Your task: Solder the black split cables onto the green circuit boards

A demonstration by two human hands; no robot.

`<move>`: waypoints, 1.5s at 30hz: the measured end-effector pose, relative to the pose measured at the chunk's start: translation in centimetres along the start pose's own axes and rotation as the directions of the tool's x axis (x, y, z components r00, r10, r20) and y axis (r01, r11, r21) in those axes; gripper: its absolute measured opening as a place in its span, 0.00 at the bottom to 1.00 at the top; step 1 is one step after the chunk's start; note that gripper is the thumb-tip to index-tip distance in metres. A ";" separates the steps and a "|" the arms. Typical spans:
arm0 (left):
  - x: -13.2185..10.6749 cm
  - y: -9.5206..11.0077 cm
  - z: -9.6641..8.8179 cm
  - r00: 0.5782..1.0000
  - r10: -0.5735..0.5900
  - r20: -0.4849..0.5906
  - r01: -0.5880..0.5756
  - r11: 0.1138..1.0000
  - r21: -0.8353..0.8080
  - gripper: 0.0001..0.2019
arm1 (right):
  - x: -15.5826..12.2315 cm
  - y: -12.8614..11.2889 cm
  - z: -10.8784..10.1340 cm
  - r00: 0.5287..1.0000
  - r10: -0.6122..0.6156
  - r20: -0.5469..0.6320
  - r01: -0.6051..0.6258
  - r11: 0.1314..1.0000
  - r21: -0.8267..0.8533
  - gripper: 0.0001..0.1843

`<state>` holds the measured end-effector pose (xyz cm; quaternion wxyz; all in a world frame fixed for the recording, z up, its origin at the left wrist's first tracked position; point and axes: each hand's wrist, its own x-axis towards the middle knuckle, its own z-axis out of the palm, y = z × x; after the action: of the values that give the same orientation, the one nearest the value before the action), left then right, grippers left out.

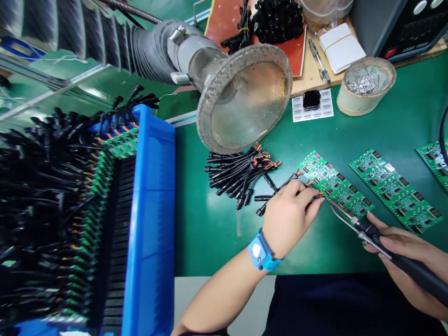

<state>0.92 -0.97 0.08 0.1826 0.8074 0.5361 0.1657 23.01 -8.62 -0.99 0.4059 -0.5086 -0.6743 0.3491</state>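
Observation:
My left hand (290, 212), with a blue wrist strap (261, 252) on it, pinches a black cable's coloured wire ends (304, 181) against the near edge of a green circuit board (332, 184) on the green mat. My right hand (409, 261) grips a black soldering iron (371, 233); its tip touches the board right beside my left fingertips. A loose pile of black cables (238, 175) with coloured wire ends lies just left of the board.
A metal fume funnel (245, 98) on a ribbed hose hangs over the mat. A blue bin (150, 210) at left holds several boards with cables. More green boards (395, 189) lie to the right. A tub of solder scraps (366, 86), labels and a pen sit behind.

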 end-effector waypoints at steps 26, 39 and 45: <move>0.1 0.2 0.9 0.993 0.115 0.003 -0.109 0.933 0.343 0.11 | 0.8 -0.4 -0.1 0.978 -0.167 0.123 0.187 0.967 -0.173 0.10; 0.0 0.6 1.4 0.993 0.117 -0.007 -0.106 0.916 0.387 0.09 | 0.9 -0.3 -0.2 0.975 -0.175 0.138 0.199 0.963 -0.182 0.11; 0.0 0.6 1.4 0.994 0.109 0.002 -0.102 0.920 0.378 0.09 | 0.1 0.7 -0.2 0.941 -0.217 0.262 0.262 0.953 -0.151 0.16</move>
<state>2.08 -1.35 -0.80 0.0096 0.8534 0.5155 0.0767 23.45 -8.32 -1.55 0.3117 -0.4114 -0.8049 0.2929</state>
